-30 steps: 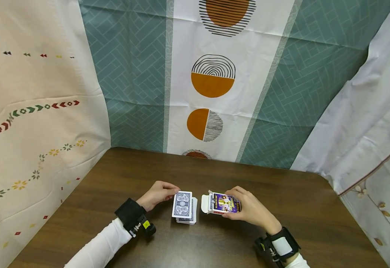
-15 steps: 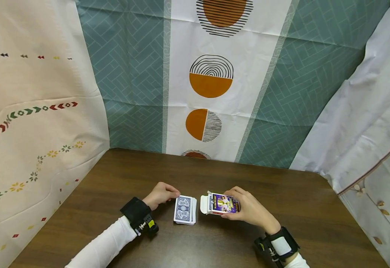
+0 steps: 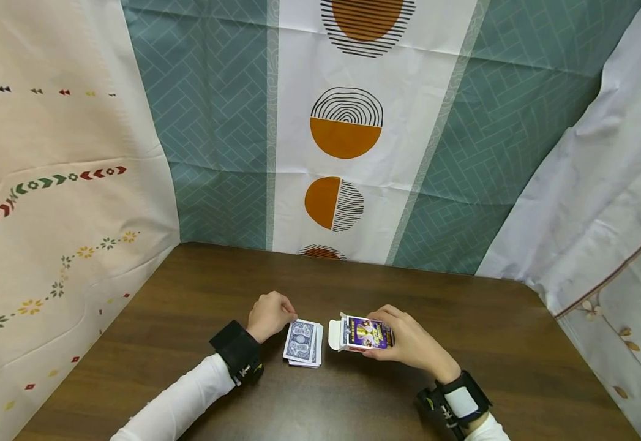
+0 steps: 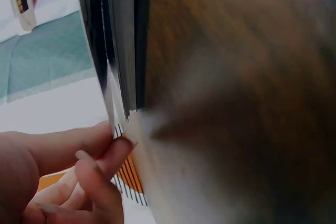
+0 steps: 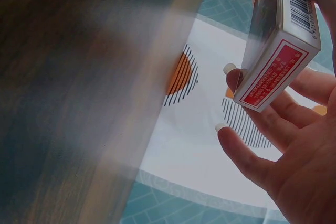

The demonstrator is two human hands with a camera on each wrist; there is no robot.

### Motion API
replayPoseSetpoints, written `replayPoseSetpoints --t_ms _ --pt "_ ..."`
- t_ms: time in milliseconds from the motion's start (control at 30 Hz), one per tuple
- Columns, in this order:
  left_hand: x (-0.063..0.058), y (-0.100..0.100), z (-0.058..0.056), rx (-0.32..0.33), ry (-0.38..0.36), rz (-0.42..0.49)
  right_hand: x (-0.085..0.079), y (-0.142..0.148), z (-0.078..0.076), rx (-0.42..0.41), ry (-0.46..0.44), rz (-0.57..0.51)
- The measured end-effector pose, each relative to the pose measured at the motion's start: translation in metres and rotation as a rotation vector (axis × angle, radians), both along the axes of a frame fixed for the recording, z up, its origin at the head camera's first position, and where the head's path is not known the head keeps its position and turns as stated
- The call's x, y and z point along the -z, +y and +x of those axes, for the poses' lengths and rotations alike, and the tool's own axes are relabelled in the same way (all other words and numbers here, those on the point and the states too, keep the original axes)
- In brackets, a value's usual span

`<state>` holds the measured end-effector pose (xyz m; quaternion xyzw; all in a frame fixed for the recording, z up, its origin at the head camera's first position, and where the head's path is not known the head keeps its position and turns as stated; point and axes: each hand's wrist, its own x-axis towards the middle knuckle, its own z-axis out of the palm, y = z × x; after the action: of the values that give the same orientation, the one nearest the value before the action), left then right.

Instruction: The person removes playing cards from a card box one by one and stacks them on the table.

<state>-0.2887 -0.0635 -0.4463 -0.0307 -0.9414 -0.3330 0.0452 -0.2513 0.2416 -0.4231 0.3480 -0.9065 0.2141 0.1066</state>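
Left hand (image 3: 272, 315) at the far left corner of the card pile (image 3: 318, 346). Fingers bent, thumb and forefinger pinching the top card (image 3: 300, 340) by that corner. Card lies face down, blue-and-white back showing, slightly askew over the rest; in the left wrist view a narrow gap parts it from those beneath. Looks like a single card in the pinch, but that view is dim and close, so two cannot be ruled out.

Pile sits on the brown wooden tabletop (image 3: 232, 269), edges uneven, between the two hands.

Right hand (image 3: 411, 343) grasping the card box (image 3: 368, 332), thumb along the near side, fingers along the far side. Box just right of the pile, not touching it; purple face up, white flap (image 3: 335, 335) folded out toward the pile. Right wrist view shows a red printed panel and a barcode on the box.

Black band (image 3: 236, 347) on the left wrist, another band (image 3: 463, 401) on the right. White sleeves. Teal-and-white cloth (image 3: 215, 122) hangs behind the tabletop; cream patterned cloth (image 3: 61, 135) at left.
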Motion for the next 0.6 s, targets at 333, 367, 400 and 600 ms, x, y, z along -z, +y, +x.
replayPoseSetpoints --t_ms 333,367,400,600 --pt "0.001 0.005 0.002 -0.002 0.009 -0.091 -0.002 -0.001 0.003 0.028 -0.028 0.012" --pt "0.001 0.005 0.002 -0.003 0.011 -0.102 -0.002 -0.001 0.003 0.026 -0.024 0.009" --pt "0.000 0.006 0.002 -0.005 0.013 -0.113 -0.002 -0.001 0.003 0.024 -0.022 0.007" --pt "-0.008 0.012 0.008 0.033 0.093 -0.143 -0.002 0.000 0.002 0.008 -0.013 -0.001"
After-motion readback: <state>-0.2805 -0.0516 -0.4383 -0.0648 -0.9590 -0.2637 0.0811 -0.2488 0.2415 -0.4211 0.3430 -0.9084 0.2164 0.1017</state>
